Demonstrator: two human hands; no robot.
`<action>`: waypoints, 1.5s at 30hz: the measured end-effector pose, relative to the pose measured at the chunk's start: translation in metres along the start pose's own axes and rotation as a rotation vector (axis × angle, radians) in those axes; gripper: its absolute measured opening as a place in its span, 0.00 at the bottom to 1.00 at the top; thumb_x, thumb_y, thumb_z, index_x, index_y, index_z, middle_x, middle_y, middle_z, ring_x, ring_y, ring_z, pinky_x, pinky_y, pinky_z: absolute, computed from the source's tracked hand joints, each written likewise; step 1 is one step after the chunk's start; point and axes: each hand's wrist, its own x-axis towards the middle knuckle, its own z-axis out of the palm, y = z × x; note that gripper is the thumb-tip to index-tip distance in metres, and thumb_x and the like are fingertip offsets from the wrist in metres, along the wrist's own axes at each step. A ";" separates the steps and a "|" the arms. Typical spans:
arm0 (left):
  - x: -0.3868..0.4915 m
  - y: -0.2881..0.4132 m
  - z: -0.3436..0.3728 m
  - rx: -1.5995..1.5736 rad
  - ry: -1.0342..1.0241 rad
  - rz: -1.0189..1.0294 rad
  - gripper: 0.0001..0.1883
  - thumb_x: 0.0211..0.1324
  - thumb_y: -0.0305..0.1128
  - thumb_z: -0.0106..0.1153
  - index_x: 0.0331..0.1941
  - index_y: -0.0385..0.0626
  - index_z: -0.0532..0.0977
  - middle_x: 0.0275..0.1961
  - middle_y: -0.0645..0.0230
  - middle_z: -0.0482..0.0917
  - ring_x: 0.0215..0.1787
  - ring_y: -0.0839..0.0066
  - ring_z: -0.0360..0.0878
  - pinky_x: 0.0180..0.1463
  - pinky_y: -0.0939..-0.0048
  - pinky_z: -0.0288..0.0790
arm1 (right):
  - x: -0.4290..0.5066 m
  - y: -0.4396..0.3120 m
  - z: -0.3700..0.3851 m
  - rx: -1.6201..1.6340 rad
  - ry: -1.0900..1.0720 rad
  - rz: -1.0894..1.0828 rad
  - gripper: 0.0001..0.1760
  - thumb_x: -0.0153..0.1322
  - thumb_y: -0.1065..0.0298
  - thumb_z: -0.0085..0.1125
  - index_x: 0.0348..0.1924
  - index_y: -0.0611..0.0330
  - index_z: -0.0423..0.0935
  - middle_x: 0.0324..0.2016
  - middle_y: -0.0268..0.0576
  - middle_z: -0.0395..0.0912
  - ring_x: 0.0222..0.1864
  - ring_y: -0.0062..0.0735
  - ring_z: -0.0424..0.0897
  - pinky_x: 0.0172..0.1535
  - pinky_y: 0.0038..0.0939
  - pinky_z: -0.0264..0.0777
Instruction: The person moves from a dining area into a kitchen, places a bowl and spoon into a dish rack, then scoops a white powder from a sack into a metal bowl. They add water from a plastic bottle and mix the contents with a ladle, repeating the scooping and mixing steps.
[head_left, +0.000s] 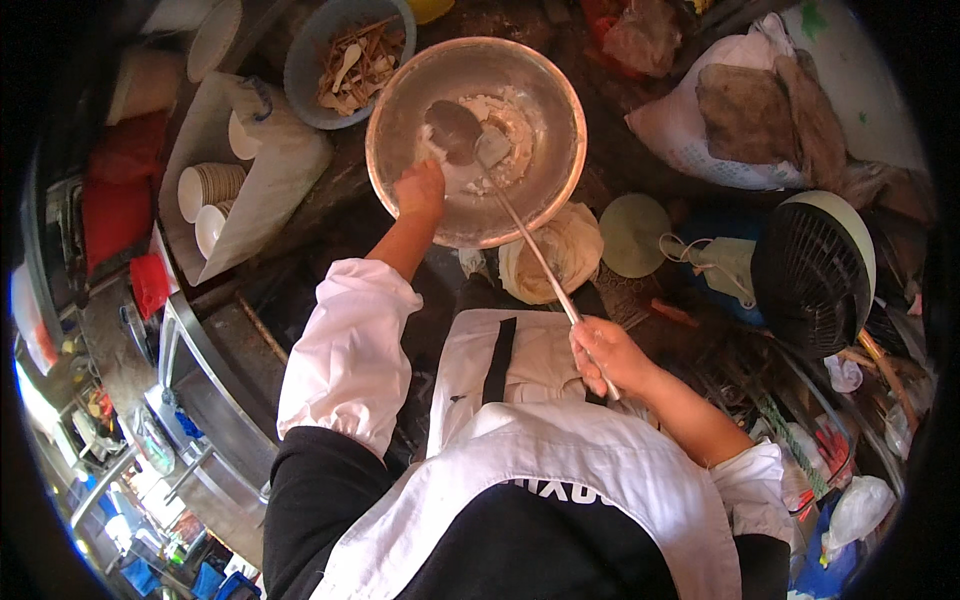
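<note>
A wide metal basin (551, 112) stands before me, with white flour-like powder and paste (517, 139) in it. My right hand (611, 356) is closed around the end of a long metal handle, below the basin. This handle belongs to a ladle (493, 146) whose bowl lies in the white stuff. My left hand (421, 187) is over the basin's lower left side, its fingers bent near a dark round patch or object (454, 129) that I cannot identify. Whether that hand grips something is hidden. Under the basin's near edge is an open, pale cloth or plastic sack (589, 232).
A blue-grey tub (294, 71) of scraps stands upper left, beside a pale container (300, 161) with stacked bowls (211, 187). To the right are a fan (810, 274), a round lid-like disc (634, 234) and a full sack (675, 142). A metal frame (217, 390) runs along the left.
</note>
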 end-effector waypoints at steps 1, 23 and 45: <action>0.000 0.000 0.000 -0.022 -0.007 -0.014 0.04 0.52 0.31 0.51 0.33 0.48 0.72 0.34 0.67 0.78 0.36 0.67 0.80 0.32 0.62 0.74 | 0.006 0.000 -0.006 -0.061 0.010 -0.108 0.18 0.74 0.54 0.40 0.27 0.59 0.61 0.10 0.34 0.61 0.06 0.20 0.60 0.10 0.23 0.57; 0.000 -0.010 0.041 -0.695 -0.455 -0.035 0.29 0.32 0.47 0.67 0.35 0.32 0.78 0.40 0.48 0.80 0.47 0.58 0.77 0.47 0.66 0.71 | 0.042 0.001 -0.026 -0.146 0.207 -0.093 0.17 0.73 0.57 0.43 0.24 0.59 0.60 0.08 0.36 0.62 0.05 0.25 0.62 0.09 0.28 0.57; -0.056 0.014 -0.009 -0.455 -0.322 -0.189 0.32 0.40 0.35 0.67 0.46 0.36 0.59 0.44 0.51 0.73 0.44 0.55 0.77 0.45 0.60 0.73 | 0.028 -0.005 -0.040 -0.165 0.177 -0.067 0.19 0.73 0.54 0.42 0.27 0.61 0.62 0.10 0.37 0.63 0.05 0.24 0.63 0.10 0.27 0.58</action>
